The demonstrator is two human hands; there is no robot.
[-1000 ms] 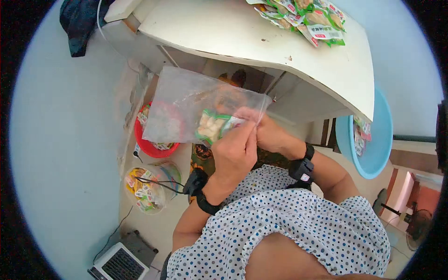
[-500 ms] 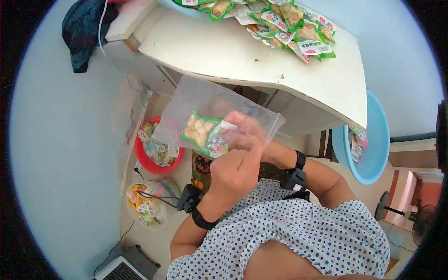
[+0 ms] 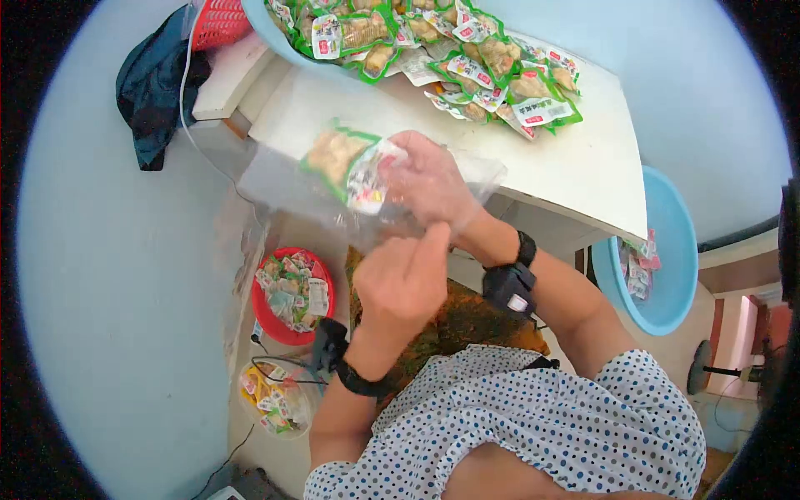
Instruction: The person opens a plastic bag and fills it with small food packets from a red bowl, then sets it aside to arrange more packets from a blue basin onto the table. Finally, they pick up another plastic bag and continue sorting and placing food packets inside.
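Right hand (image 3: 433, 185) inside clear plastic bag (image 3: 283, 179), fingers closed on green-edged snack packet (image 3: 350, 162). Left hand (image 3: 402, 279) pinches bag mouth from below, fingers curled shut. Bag held in air over near edge of white table (image 3: 575, 175). Pile of packets (image 3: 467, 58) at table's far edge. Red basin (image 3: 293, 293) on floor, blue basin (image 3: 667, 267) beside table's right corner.
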